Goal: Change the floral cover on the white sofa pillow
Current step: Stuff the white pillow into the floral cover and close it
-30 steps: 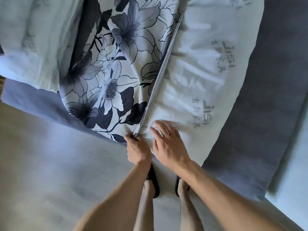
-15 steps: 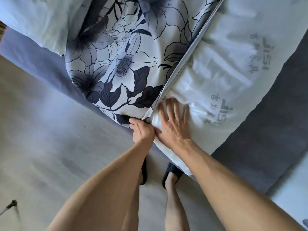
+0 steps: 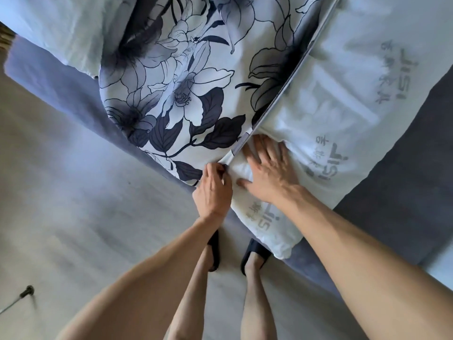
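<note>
The left hand (image 3: 212,192) is pinching the near corner of the floral cover (image 3: 186,77) with curled fingers, at the end of its open edge. The right hand (image 3: 268,173) is pressing flat, fingers straight and spread, on the white pillow (image 3: 343,99), which is lying on the grey sofa (image 3: 404,192) partly inside the cover.

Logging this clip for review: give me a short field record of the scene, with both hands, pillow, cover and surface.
left hand: pinches the floral cover's open edge at its near corner
right hand: flat, fingers spread, pressing on the white pillow
floral cover: partly on, left of the opening
white pillow: bare, grey printed logos
sofa: grey-blue, under the pillow
</note>
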